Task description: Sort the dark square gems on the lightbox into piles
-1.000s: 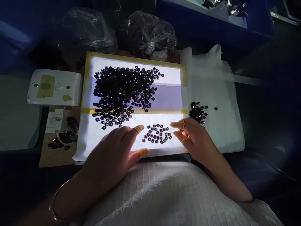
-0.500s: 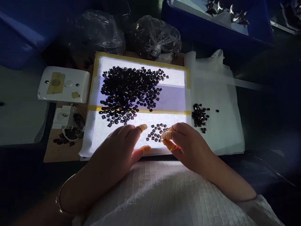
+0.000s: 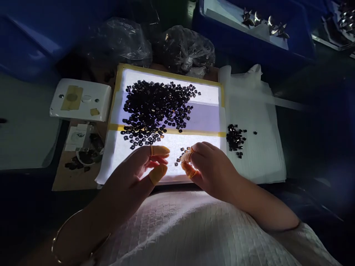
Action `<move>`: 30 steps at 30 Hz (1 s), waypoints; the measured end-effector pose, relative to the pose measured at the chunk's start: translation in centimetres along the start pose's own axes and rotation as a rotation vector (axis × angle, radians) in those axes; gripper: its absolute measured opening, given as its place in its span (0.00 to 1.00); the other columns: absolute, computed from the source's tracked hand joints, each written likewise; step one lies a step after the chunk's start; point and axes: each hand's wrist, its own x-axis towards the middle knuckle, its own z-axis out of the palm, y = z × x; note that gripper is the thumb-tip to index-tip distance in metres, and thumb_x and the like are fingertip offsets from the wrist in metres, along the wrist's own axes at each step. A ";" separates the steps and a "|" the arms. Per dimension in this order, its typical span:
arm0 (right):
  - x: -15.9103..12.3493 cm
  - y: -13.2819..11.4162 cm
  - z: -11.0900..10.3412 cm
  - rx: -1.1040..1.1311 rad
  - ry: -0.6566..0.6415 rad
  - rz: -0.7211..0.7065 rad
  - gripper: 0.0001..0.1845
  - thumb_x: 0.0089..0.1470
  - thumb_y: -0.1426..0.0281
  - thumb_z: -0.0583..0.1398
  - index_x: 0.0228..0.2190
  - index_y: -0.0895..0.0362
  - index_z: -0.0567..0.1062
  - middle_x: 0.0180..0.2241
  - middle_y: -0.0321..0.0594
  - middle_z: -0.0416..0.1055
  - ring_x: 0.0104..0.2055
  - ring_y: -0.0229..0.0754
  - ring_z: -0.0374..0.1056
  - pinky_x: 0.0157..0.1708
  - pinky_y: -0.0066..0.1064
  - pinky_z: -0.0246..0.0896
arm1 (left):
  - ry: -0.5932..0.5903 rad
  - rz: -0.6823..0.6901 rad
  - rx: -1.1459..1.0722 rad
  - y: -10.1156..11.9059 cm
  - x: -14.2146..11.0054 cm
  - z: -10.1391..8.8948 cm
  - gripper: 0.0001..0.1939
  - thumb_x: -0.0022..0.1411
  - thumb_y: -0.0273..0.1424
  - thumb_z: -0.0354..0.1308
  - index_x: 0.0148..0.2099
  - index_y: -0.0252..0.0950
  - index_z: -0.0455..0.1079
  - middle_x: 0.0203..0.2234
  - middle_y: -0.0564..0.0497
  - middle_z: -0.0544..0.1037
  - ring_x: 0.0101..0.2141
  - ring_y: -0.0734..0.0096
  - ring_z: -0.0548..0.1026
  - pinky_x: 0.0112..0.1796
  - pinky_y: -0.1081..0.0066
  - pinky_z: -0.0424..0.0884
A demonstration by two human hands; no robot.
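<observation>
L hand (image 3: 138, 168), fingers apart; R hand (image 3: 209, 162) over small parts (image 3: 176, 164), can't tell if clamped; prob light, stiff, bit slippery, best pinched by edges

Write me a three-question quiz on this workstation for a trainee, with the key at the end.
1. Choose one. The largest pile of dark pieces lies:
A) on the white switch plate
B) on the lit panel
C) inside a blue bin

2. True or false: on the left hand, the tips of the thumb and forefinger touch each other.

3. Fill in the blank: the finger covers on the right hand are ____ in colour.

Key: 1. B. 2. False; there is a gap between the tips. 3. Yellow.
</observation>
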 end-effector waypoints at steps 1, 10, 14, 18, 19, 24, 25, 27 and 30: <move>0.1 0.0 -0.2 0.065 0.058 -0.011 0.05 0.64 0.74 0.60 0.37 0.58 0.78 0.34 0.41 0.73 0.36 0.42 0.68 0.37 0.35 0.65 | -0.040 -0.064 -0.172 0.1 0.1 0.2 0.17 0.71 0.46 0.58 0.57 0.51 0.73 0.50 0.49 0.78 0.51 0.58 0.77 0.51 0.58 0.78; 1.2 0.5 -1.7 -0.054 -0.035 0.020 0.11 0.65 0.78 0.56 0.34 0.58 0.78 0.33 0.41 0.71 0.35 0.42 0.65 0.34 0.35 0.60 | 0.074 -0.382 -0.943 2.0 1.4 0.9 0.14 0.69 0.43 0.61 0.45 0.41 0.83 0.45 0.47 0.83 0.48 0.62 0.81 0.49 0.70 0.81; 1.8 0.1 -1.2 -0.265 -0.224 -0.005 0.10 0.59 0.82 0.59 0.31 0.58 0.76 0.31 0.39 0.69 0.33 0.42 0.61 0.31 0.36 0.52 | 0.215 -0.325 -0.885 2.7 1.3 0.4 0.13 0.69 0.41 0.61 0.45 0.40 0.83 0.46 0.49 0.82 0.51 0.63 0.79 0.51 0.73 0.80; 2.5 -0.2 -1.0 -0.324 -0.245 -0.026 0.11 0.58 0.83 0.59 0.29 0.58 0.76 0.29 0.39 0.68 0.31 0.41 0.59 0.29 0.36 0.47 | 0.181 -0.302 -0.905 2.3 1.4 0.7 0.13 0.70 0.40 0.60 0.47 0.40 0.82 0.46 0.49 0.82 0.52 0.64 0.79 0.53 0.72 0.78; 2.5 -0.2 -1.1 -0.316 -0.241 -0.031 0.10 0.59 0.82 0.59 0.29 0.58 0.76 0.29 0.39 0.68 0.31 0.41 0.59 0.30 0.36 0.47 | 0.164 -0.302 -0.916 2.1 1.4 0.9 0.13 0.70 0.40 0.60 0.48 0.40 0.82 0.47 0.49 0.82 0.53 0.64 0.78 0.54 0.72 0.78; 2.2 0.3 -1.6 -0.054 -0.063 -0.052 0.11 0.67 0.74 0.57 0.35 0.59 0.78 0.33 0.42 0.71 0.35 0.43 0.64 0.35 0.34 0.59 | 0.087 -0.317 -0.948 1.8 1.6 1.7 0.14 0.71 0.41 0.59 0.49 0.41 0.82 0.49 0.48 0.82 0.56 0.62 0.77 0.56 0.69 0.77; 2.1 0.4 -1.8 0.025 -0.010 -0.062 0.12 0.69 0.72 0.56 0.36 0.59 0.78 0.33 0.42 0.71 0.36 0.42 0.65 0.36 0.34 0.61 | 0.059 -0.326 -0.957 1.9 1.6 1.8 0.14 0.71 0.41 0.59 0.50 0.41 0.82 0.50 0.48 0.82 0.56 0.61 0.77 0.56 0.69 0.78; 1.9 0.6 -2.1 0.153 0.068 -0.065 0.11 0.71 0.70 0.55 0.39 0.57 0.78 0.36 0.42 0.72 0.37 0.41 0.67 0.38 0.34 0.64 | 0.004 -0.353 -0.975 2.2 1.7 2.1 0.15 0.71 0.42 0.59 0.50 0.41 0.82 0.51 0.47 0.82 0.55 0.59 0.78 0.53 0.69 0.80; 1.7 1.5 -2.6 0.226 0.120 0.007 0.10 0.68 0.75 0.55 0.43 0.56 0.77 0.40 0.42 0.73 0.40 0.41 0.68 0.40 0.34 0.67 | 0.013 -0.400 -0.966 2.6 1.8 2.1 0.15 0.70 0.42 0.60 0.48 0.40 0.83 0.50 0.46 0.82 0.52 0.59 0.80 0.51 0.69 0.81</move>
